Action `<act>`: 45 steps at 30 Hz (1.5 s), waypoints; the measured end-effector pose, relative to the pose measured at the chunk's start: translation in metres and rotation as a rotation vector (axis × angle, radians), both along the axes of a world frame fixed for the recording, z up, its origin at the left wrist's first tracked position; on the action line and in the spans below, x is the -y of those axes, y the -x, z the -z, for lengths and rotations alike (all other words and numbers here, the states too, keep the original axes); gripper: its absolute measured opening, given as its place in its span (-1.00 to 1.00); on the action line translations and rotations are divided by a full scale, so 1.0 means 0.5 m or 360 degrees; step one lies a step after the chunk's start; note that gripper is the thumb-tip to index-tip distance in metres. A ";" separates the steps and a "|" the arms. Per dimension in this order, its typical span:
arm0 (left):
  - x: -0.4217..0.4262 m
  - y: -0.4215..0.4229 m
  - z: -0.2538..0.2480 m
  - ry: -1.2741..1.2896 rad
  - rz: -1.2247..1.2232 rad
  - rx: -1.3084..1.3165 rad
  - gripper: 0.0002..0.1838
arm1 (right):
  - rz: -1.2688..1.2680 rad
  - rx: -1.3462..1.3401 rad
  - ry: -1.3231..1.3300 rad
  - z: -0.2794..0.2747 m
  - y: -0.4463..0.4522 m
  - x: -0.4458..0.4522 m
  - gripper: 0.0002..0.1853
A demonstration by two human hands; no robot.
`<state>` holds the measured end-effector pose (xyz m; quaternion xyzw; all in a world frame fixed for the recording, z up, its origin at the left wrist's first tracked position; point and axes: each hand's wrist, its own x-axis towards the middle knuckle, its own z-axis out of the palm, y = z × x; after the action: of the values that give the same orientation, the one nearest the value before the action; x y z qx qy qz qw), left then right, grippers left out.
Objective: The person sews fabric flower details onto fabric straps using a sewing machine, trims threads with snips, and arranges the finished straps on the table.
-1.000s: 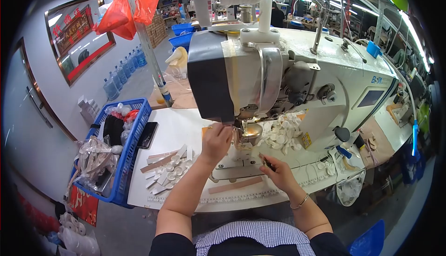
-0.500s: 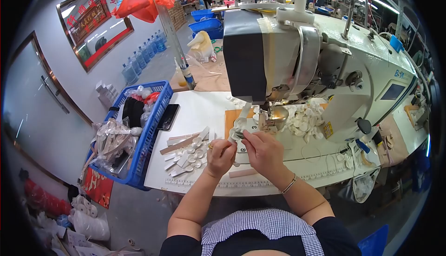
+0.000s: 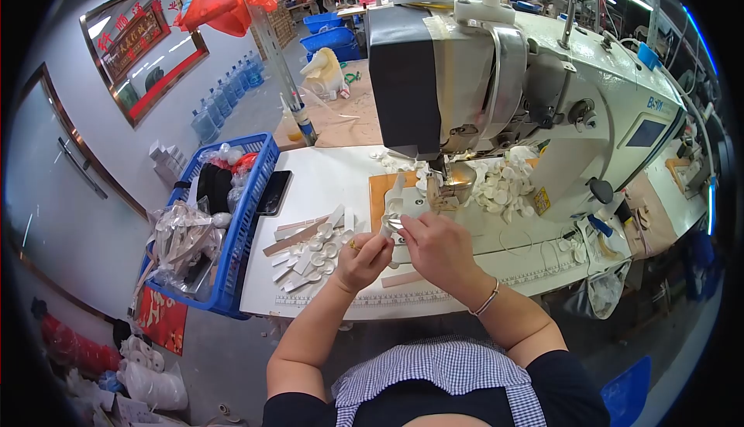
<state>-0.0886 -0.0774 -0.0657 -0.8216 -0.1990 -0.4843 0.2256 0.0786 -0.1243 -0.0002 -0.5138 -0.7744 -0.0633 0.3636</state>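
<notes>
My left hand (image 3: 362,261) is closed on the lower end of a white strip piece (image 3: 395,198), which stands up in front of the sewing machine's needle area. Close beside it, my right hand (image 3: 439,247) pinches a small metallic tool (image 3: 396,224) against the same piece. The sewing machine (image 3: 457,86) rises just beyond both hands. Left of my hands, white pieces with round ends (image 3: 314,256) lie in a loose pile. More white pieces (image 3: 502,187) are heaped to the right of the needle.
A blue basket (image 3: 246,235) of bagged materials stands at the left table edge, beside a black phone (image 3: 274,193). A ruler strip (image 3: 535,272) runs along the front edge. Blue-handled scissors (image 3: 600,225) lie at the right.
My hands have come together from apart, both away from the needle. A white piece is now between them. Since half a second ago they have moved little, and the view has shifted slightly.
</notes>
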 end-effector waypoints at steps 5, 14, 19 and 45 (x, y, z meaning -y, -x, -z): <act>0.005 0.001 -0.013 -0.0095 -0.0040 -0.0020 -0.86 | -0.0032 -0.0112 0.0003 0.005 0.003 -0.006 -0.86; 0.003 -0.001 -0.003 -0.0058 0.0002 0.0031 -0.84 | -0.0224 -0.0675 0.0251 0.023 -0.002 -0.013 -0.84; -0.005 -0.017 0.000 0.0109 -0.0111 0.0642 -0.77 | -0.0406 -0.1169 0.0264 0.061 -0.014 -0.017 -0.80; 0.120 -0.058 0.020 0.2690 0.1120 0.2189 -0.90 | -0.0246 -0.0502 -0.0162 0.097 -0.022 0.013 -0.76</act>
<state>-0.0594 -0.1374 -0.0756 -0.2817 -0.3011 -0.5789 -0.7034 0.0894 -0.1311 -0.0489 -0.4372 -0.7408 0.0072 0.5099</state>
